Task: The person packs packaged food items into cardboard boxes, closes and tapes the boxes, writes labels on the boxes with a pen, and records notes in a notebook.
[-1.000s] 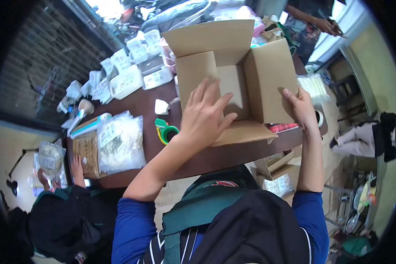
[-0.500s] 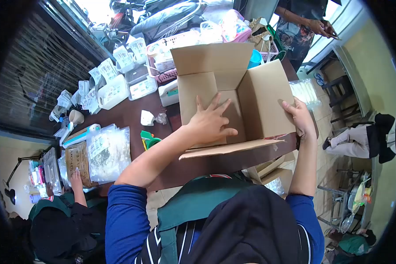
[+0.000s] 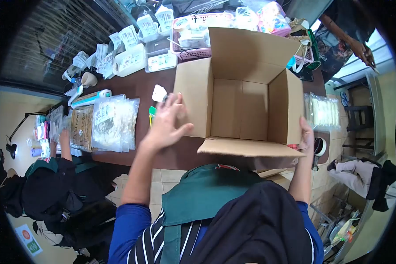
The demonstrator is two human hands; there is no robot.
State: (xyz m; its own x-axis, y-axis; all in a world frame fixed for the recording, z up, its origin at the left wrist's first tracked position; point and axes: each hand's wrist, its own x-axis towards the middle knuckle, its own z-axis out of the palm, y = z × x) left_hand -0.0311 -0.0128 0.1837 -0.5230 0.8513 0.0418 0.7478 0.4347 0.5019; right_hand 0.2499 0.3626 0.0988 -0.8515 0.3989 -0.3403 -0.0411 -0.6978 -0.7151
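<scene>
An open cardboard box stands on the brown table in front of me, its flaps spread and its inside bare. My left hand is at the outer side of the left flap, fingers apart and slightly blurred; whether it touches the flap is unclear. On the other side, my right hand grips the box at its right flap, thumb along the edge and the other fingers partly hidden. Just left of my left hand lie a small white object and a green item, partly covered.
Clear-bagged packages lie left, near a co-worker's hand. Labelled white containers and a pink basket line the back. A tape roll and a bag of white items are right. Another person stands back right.
My left hand has come out of the box to its left side. The box has turned and tipped so its inside faces me more. My right hand stays on its right side.
</scene>
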